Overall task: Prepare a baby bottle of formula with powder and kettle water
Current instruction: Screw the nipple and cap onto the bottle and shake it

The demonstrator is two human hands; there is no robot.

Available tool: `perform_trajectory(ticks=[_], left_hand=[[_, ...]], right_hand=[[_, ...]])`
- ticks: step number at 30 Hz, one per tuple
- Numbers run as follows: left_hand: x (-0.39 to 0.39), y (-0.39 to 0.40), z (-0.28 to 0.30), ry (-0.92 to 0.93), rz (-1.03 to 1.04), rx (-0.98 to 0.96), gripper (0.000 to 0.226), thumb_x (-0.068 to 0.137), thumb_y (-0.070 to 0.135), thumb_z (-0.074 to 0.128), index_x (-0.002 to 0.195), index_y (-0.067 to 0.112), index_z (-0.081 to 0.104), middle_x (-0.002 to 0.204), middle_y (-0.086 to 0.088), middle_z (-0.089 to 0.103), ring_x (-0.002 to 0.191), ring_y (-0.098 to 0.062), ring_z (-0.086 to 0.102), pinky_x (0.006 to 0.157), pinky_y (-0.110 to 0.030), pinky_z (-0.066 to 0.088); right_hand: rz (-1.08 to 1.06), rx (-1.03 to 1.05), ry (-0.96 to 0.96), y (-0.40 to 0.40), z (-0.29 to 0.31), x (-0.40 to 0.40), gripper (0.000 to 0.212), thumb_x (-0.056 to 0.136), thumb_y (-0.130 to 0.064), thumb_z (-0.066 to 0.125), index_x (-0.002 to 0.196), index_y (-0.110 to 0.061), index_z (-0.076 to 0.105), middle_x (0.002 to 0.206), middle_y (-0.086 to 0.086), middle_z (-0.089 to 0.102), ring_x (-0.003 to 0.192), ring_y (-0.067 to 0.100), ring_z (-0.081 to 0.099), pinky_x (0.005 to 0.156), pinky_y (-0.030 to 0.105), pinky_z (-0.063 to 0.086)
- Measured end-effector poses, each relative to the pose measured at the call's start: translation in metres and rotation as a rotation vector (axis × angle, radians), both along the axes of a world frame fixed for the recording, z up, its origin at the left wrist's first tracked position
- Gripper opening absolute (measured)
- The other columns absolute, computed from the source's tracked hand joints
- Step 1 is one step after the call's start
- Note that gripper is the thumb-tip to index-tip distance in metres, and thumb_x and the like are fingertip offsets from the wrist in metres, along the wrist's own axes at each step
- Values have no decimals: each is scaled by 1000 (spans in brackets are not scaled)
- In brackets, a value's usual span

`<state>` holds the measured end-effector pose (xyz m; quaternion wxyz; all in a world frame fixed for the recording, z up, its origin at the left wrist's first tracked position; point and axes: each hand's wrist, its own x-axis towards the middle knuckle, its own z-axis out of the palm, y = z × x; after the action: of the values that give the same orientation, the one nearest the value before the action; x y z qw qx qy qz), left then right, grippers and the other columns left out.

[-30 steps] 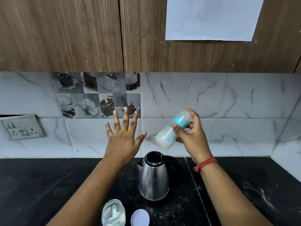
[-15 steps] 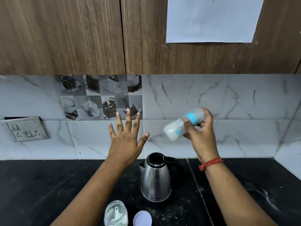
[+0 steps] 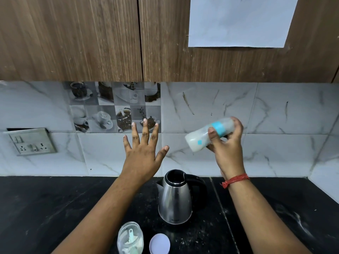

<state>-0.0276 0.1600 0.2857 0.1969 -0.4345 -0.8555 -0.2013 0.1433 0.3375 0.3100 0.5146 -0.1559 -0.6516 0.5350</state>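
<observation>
Gripping baby bottle (image 3: 209, 134) in my right hand (image 3: 226, 149), tilted, base toward 9 o'clock, above kettle (image 3: 175, 200). My left hand (image 3: 142, 154) spread flat, empty, in air at 10 o'clock of kettle. Powder jar (image 3: 130, 239) and lid (image 3: 159, 243) at counter's (image 3: 36, 208) near edge; counter bare either side.

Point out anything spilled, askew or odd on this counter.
Pale specks, likely spilled powder, dust the black counter around the kettle. The powder jar stands open, its lid lying beside it. The switch plate sits crooked on the wall.
</observation>
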Motion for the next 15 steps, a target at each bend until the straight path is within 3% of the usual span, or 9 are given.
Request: perform_trajectory(ticks=[3,7,10,13,15], left_hand=[[1,-1,0,18,-1,-21,78,85,81,-15,151,45,-35,164,3,-39,149,-28,-41,124,-65,-8],[3,-2,1,-2,-5,-1,78,86,81,-14,151,45,-34,164,3,-39,149,-29,-40,124,-64,-8],[3,-4,1,15,-2,-18,78,85,81,-15,150,45,-36,163,3,-40,149,-29,-41,124,-65,-8],[2,-4,1,-7,-5,7,77,85,82,-15,149,47,-37,163,4,-42,149,-28,-41,124,-64,-9],[2,-3,1,1,-8,0,77,85,82,-15,149,46,-36,163,4,-41,149,-28,-41,124,-64,-8]], right_hand=[[107,131,-215,-3,2,-1,70,83,-33,82,139,-48,42,113,-1,63,88,4,71,63,30,62],[-31,47,-17,-2,3,1,72,86,-34,80,142,-45,36,119,2,63,90,5,72,66,32,63],[116,154,-253,-6,0,-2,72,83,-33,83,138,-53,41,116,1,64,93,11,71,67,32,64],[-5,46,-83,-4,-1,0,70,86,-31,80,139,-50,39,116,-2,63,94,9,72,71,38,64],[17,54,-110,-3,2,2,70,86,-29,81,139,-51,39,116,-1,63,92,8,71,68,34,64]])
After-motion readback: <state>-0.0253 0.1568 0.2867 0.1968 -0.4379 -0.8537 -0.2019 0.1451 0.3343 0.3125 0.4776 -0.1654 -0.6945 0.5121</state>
